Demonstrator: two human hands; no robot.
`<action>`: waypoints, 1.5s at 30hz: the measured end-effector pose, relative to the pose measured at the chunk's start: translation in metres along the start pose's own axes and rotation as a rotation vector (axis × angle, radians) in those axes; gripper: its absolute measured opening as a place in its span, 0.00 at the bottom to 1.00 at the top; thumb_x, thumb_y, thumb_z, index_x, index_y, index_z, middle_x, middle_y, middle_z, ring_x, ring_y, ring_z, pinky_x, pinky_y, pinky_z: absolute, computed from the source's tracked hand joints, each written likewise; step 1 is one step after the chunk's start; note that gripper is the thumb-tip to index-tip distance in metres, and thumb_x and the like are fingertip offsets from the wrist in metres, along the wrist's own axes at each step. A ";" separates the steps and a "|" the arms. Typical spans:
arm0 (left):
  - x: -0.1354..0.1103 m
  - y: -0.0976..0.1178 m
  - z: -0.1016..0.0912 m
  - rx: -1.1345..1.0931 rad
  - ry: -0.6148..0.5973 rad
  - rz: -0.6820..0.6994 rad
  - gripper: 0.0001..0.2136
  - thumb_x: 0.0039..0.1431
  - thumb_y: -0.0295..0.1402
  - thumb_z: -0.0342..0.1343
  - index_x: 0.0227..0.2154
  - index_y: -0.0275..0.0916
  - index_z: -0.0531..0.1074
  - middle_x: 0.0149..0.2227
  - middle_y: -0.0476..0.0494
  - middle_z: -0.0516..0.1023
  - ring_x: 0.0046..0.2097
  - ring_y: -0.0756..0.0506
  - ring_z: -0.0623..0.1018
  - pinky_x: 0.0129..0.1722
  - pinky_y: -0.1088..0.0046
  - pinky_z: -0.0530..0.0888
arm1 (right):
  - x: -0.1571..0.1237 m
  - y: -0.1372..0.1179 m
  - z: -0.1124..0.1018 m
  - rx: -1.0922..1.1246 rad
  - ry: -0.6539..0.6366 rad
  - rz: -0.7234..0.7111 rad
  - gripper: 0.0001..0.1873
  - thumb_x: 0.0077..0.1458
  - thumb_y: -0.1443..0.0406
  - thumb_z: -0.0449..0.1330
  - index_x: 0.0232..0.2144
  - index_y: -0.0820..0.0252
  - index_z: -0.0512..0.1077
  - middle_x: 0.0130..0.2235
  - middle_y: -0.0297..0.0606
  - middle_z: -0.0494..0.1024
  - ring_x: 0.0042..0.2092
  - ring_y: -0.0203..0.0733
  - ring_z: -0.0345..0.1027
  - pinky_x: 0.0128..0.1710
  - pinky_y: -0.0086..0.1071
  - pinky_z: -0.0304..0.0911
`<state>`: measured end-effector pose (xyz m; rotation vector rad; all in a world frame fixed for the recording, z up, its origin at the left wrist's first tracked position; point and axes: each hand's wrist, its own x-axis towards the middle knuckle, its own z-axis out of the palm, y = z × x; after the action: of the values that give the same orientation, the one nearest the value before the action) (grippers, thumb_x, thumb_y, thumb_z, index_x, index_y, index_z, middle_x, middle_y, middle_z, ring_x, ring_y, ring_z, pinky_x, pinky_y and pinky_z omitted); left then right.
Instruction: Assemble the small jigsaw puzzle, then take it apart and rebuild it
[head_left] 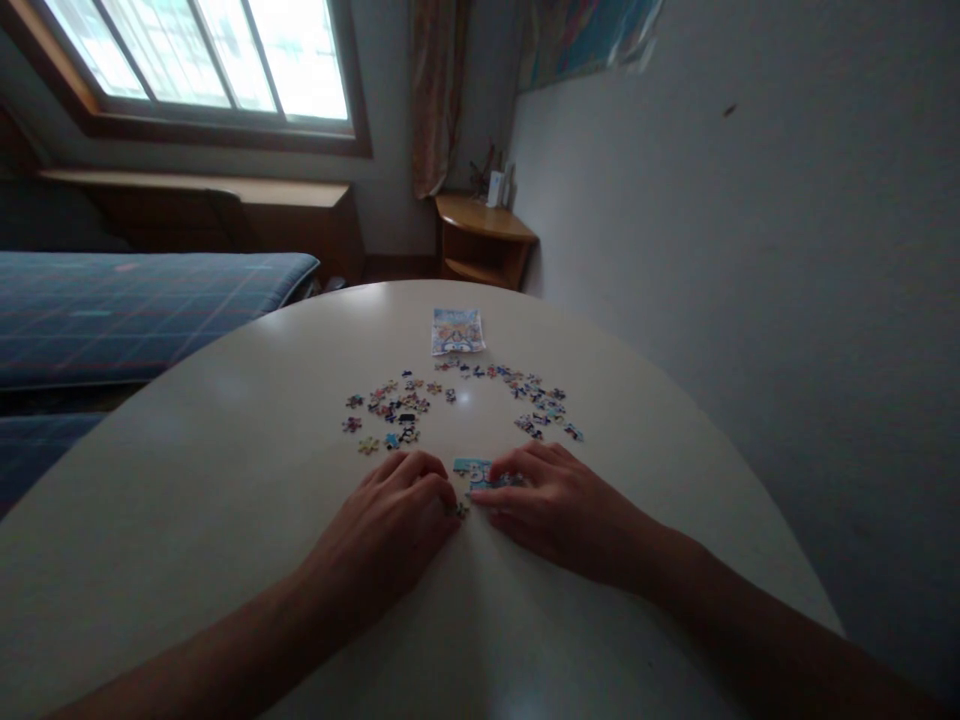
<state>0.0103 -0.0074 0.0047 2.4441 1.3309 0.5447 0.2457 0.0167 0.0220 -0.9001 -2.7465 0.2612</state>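
A small joined section of a jigsaw puzzle (480,474), blue with white lettering, lies on the table in front of me. My right hand (559,505) holds its right part, with thumb and fingertips pressed on it, hiding some of the pieces. Just left of the section, the curled fingers of my left hand (409,510) close on a puzzle piece (461,510), only partly visible at the fingertips. Loose puzzle pieces (405,405) spread beyond my left hand, and another group of loose pieces (536,395) arcs beyond my right hand.
Behind the pieces lies a printed picture sheet (457,331). All of this is on a round white table (262,480). A wall (787,250) runs along the right, a plaid mattress (150,310) is at the left, and a wooden corner shelf (484,220) stands beyond.
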 end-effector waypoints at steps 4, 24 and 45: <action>0.001 -0.003 0.001 -0.024 0.010 0.015 0.01 0.60 0.29 0.58 0.34 0.40 0.72 0.40 0.45 0.75 0.44 0.42 0.72 0.46 0.62 0.72 | 0.000 0.001 0.000 0.009 -0.002 -0.008 0.14 0.63 0.63 0.56 0.50 0.48 0.74 0.48 0.40 0.75 0.47 0.43 0.67 0.49 0.40 0.60; 0.002 0.001 -0.001 -0.063 0.031 0.053 0.03 0.60 0.28 0.54 0.35 0.41 0.71 0.41 0.44 0.75 0.45 0.42 0.71 0.48 0.59 0.71 | 0.001 0.002 -0.002 0.051 0.009 -0.005 0.12 0.62 0.64 0.58 0.48 0.55 0.74 0.47 0.42 0.76 0.49 0.43 0.68 0.50 0.40 0.62; 0.007 -0.014 0.012 0.012 0.119 0.237 0.16 0.59 0.27 0.54 0.51 0.43 0.70 0.54 0.41 0.73 0.55 0.41 0.72 0.55 0.54 0.73 | -0.012 0.059 -0.021 -0.072 0.193 0.677 0.07 0.57 0.66 0.59 0.38 0.58 0.75 0.39 0.40 0.78 0.38 0.42 0.72 0.38 0.34 0.66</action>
<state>0.0095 0.0051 -0.0106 2.6336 1.0944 0.7522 0.2936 0.0584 0.0256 -1.7505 -2.2031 0.1752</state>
